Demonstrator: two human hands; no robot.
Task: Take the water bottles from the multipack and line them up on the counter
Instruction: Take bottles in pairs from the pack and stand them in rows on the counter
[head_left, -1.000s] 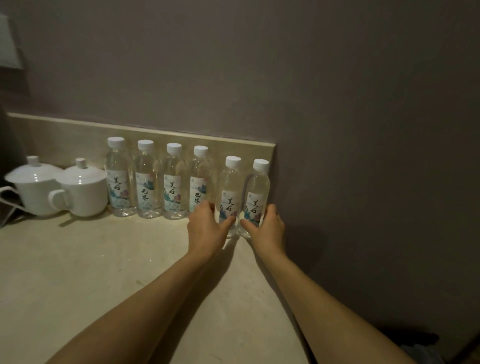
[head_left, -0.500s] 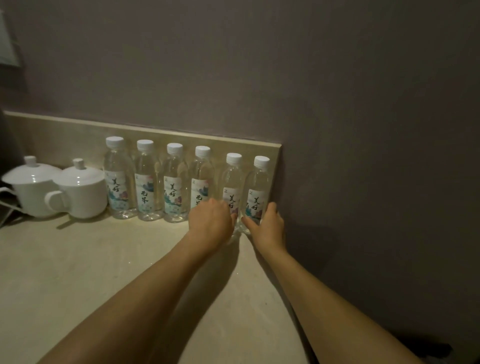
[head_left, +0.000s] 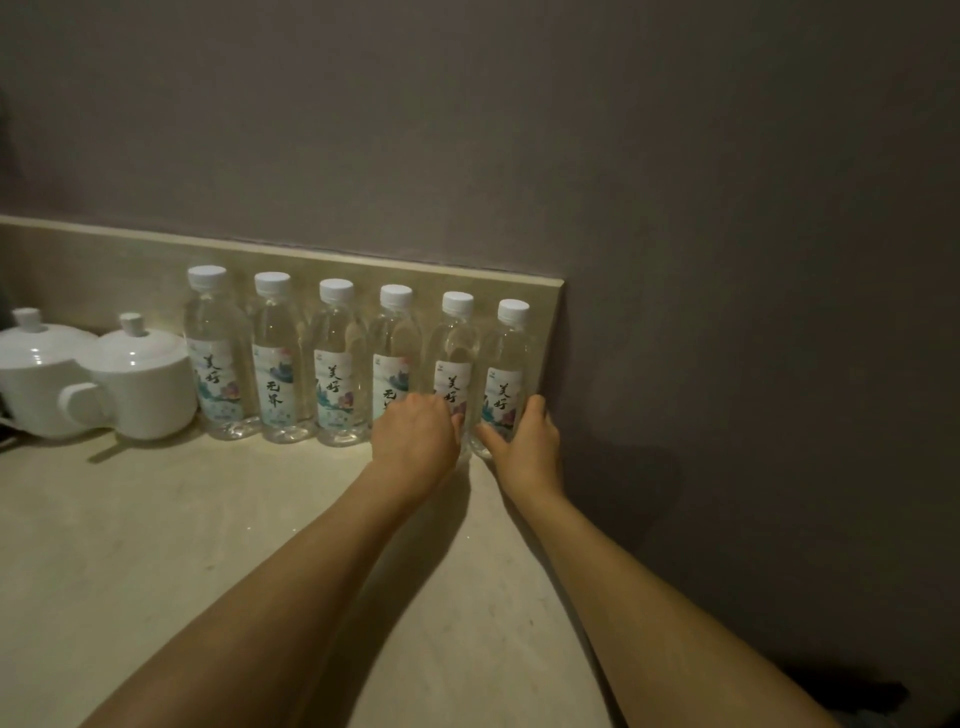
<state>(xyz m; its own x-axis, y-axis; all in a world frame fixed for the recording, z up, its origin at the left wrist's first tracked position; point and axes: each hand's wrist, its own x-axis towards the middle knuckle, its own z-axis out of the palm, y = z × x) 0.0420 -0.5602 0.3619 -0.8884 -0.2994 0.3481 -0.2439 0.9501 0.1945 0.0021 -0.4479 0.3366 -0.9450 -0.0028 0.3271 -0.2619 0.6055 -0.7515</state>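
Bottles (head_left: 358, 364), six of them, stand upright in a row on the counter (head_left: 156, 545), backs against the low backsplash (head_left: 104, 270). Each is clear ribbed plastic with a white screw cap and a pale paper label printed with dark brush characters and a blue-green wash. Neighbours touch or nearly touch along the row, which runs from 10 o'clock towards 1 o'clock and ends in the corner by the matte grey wall (head_left: 727, 260).

The left hand (head_left: 415, 441) grips the base of the fifth bottle (head_left: 454, 358), its knuckles also covering the foot of the fourth. The right hand (head_left: 524, 447) is curled round the lower part of the sixth bottle (head_left: 506, 369), thumb on its front, fingers round its right side. The hands sit just beside each other, not touching.

At 9 o'clock two glossy white lidded mugs (head_left: 93, 384), round-bodied with knob lids and loop handles, stand touching. The countertop is smooth, pale beige, faintly speckled.
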